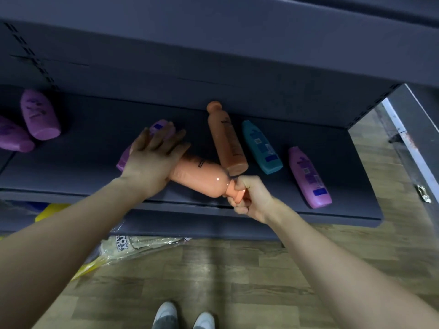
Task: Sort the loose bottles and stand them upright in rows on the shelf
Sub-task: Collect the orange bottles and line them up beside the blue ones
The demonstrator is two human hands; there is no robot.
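Observation:
An orange bottle (202, 178) lies on its side on the dark shelf (83, 148), neck toward the front edge. My right hand (247, 194) grips its cap. My left hand (152, 160) lies with spread fingers over a purple bottle (156, 129) and the orange bottle's base. A second orange bottle (225, 138) lies beside it, then a teal bottle (261, 147) and another purple bottle (308, 178) to the right. Two purple bottles (39, 115) lie at the far left.
A metal upright (408, 148) closes the shelf on the right. Below the shelf sit a yellow item (51, 211) and a plastic-wrapped pack (140, 246) on the wooden floor (213, 276). My shoes (185, 315) show at the bottom.

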